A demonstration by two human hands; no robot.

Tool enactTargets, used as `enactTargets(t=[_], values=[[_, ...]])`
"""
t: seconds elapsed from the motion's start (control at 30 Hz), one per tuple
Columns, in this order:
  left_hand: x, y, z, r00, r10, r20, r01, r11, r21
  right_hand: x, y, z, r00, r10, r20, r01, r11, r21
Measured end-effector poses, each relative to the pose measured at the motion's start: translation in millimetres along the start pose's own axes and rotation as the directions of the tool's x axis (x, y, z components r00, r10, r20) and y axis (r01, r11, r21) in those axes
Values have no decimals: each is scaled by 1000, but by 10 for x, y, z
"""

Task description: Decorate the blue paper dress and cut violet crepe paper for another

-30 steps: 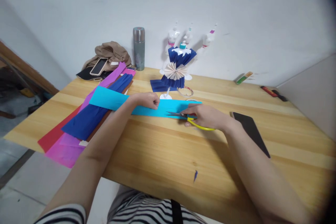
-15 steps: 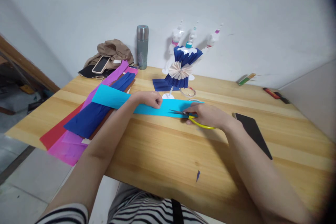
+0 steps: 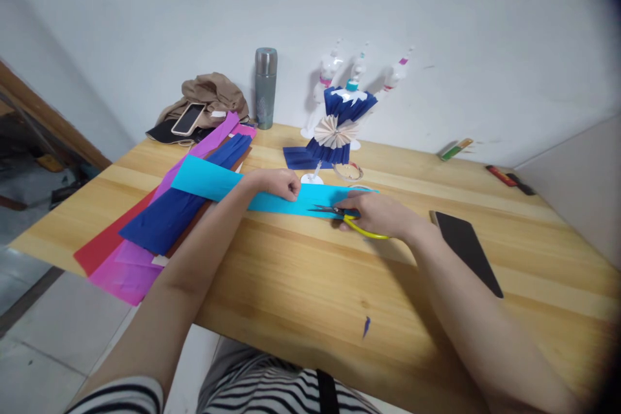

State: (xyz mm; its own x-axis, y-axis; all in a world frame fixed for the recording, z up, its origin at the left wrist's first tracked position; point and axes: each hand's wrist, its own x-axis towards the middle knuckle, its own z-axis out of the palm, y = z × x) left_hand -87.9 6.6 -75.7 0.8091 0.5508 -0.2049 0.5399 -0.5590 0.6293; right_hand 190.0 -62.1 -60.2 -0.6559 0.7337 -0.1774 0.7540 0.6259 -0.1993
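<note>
A long bright-blue paper strip (image 3: 208, 180) lies across the table in front of me. My left hand (image 3: 280, 184) rests on the strip's middle, its fingers curled closed and holding the paper down. My right hand (image 3: 371, 213) grips yellow-handled scissors (image 3: 366, 231) over the strip's right part. The dark blades point left and lie over the paper near its front edge; whether they cut into it I cannot tell. Just beyond the strip stands a paper-dressed figure (image 3: 334, 132) with a dark-blue pleated dress and a cream fan, on a white round base (image 3: 311, 179).
Folded papers in dark blue (image 3: 169, 217), red (image 3: 109, 233) and purple (image 3: 129, 275) lie left. Behind them are a phone (image 3: 188, 119), a brown cloth (image 3: 213, 92) and a flask (image 3: 265, 87). White figures (image 3: 331, 68) stand near the wall. A dark tablet (image 3: 466, 252) lies right.
The scissors and my right hand have shifted slightly left along the blue paper strip. My left hand stays in place on the strip.
</note>
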Motion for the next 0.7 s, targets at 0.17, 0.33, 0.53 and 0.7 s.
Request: enactTargets(t=[0.17,0.33,0.53,0.7], values=[[-2,-1,0,1000,16,5,-16,999,-42,92,9,23,999,-34,-35,34,999,-1],[4,-14,5,1000,8,5,-7,998,-63,168,45,61,999,-42,-26,43,999,15],[6,-1,3,1000,-1,17,2,998,-66,213,60,87,997,-69,-31,70,997,31],[6,-12,5,1000,-3,15,4,998,-64,216,95,114,994,-101,-50,102,995,11]])
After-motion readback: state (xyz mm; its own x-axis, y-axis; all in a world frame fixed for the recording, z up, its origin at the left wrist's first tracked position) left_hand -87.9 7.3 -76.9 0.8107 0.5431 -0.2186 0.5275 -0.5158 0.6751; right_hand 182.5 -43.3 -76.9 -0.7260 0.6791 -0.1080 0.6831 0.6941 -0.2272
